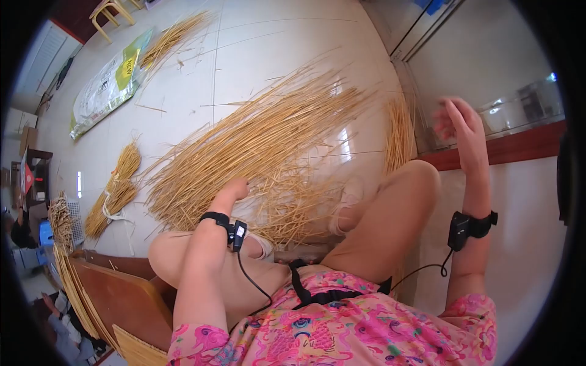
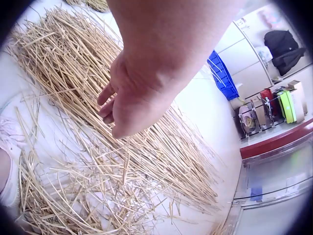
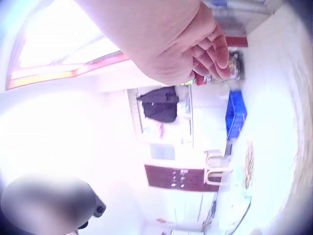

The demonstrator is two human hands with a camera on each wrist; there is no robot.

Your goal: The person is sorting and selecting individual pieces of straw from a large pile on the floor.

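Note:
Over the near edge of a long pile of straw stalks [image 1: 268,137] on the floor is the left hand [image 1: 240,188], its fingers loosely bent with nothing held in them. The left wrist view has this hand [image 2: 139,100] overlapping the stalks [image 2: 73,58]. Raised off to the right, away from the pile, the right hand [image 1: 459,122] hangs with fingers slightly curled and holds nothing. In the right wrist view its palm and bent fingers [image 3: 217,54] appear with no straw in them. Shorter, tangled straw [image 1: 287,210] lies between the person's feet.
A tied straw bundle [image 1: 119,189] lies left of the pile, with a green and white bag [image 1: 113,85] beyond it. More straw [image 1: 400,134] lies beside the glass panel [image 1: 488,67] at right. A brown wooden board [image 1: 122,293] stands by the left knee.

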